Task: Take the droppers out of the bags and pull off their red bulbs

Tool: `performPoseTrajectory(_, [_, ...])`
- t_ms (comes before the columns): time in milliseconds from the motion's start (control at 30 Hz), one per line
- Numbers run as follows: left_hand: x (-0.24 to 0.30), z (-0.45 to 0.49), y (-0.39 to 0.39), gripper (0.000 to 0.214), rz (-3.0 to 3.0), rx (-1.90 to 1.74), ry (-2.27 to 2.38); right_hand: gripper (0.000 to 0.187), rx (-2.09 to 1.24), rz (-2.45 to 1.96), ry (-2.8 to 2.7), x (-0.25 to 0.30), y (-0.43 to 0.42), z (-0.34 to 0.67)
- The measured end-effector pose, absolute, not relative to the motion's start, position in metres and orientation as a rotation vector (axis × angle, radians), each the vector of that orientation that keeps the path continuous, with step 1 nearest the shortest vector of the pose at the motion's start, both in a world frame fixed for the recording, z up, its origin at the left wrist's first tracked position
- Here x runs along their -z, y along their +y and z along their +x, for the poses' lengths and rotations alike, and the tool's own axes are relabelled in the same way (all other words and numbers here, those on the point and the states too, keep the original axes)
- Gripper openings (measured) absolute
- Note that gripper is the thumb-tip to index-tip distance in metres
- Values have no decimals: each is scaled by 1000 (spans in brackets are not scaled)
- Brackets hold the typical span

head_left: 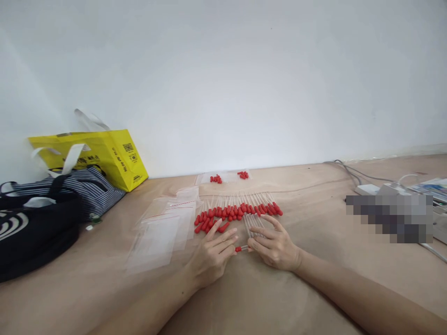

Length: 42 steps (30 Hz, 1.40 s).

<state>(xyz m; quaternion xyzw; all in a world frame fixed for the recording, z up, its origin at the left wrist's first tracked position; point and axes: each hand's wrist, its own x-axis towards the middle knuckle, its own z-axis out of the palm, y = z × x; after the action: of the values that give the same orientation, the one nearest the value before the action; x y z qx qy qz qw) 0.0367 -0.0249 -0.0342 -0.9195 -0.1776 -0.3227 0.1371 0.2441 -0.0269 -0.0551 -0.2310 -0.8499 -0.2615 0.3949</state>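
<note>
Between my hands lies a short red rubber bulb [238, 249], pinched by the thumb and a finger of my left hand [213, 258]; the other left fingers stretch forward. My right hand [274, 245] grips the end of a thin clear tube [244, 248] that meets the bulb. Under and beside the right fingers several bare clear tubes [252, 224] lie side by side on the table. Just beyond both hands is a row of droppers [237, 211], thin clear tubes with red bulbs pointing towards me. A few loose red bulbs [206, 226] lie near my left fingertips.
Clear zip bags [160, 232] overlap on the left of the table [265, 302]. Farther back, another clear bag [228, 177] has red bulbs on it or in it. Yellow [129, 163], striped [101, 190] and black bags [38, 237] stand far left. Cables and white adapters [368, 189] are right.
</note>
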Motion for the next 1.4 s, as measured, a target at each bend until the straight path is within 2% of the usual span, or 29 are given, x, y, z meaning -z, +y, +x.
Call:
performPoseTrajectory(700, [34, 27, -26, 20, -2588, 939, -507, 9, 569, -585, -2146, 55, -25, 257])
performPoseTrajectory(900, [31, 20, -20, 13, -2569, 1045, -783, 17, 297, -998, -1999, 58, -17, 273])
performPoseTrajectory(1067, [31, 14, -7, 20, -2452, 1242, -1153, 27, 87, -1163, -1861, 68, -8, 277])
performPoseTrajectory(1233, [32, 2, 1, 25, -2435, 1301, -1486, 27, 46, -1259, -1898, 73, -12, 278])
performPoseTrajectory(1400, [32, -3, 1, 17, -2347, 1504, -1761, 17, -53, -1296, -1868, 72, -15, 273])
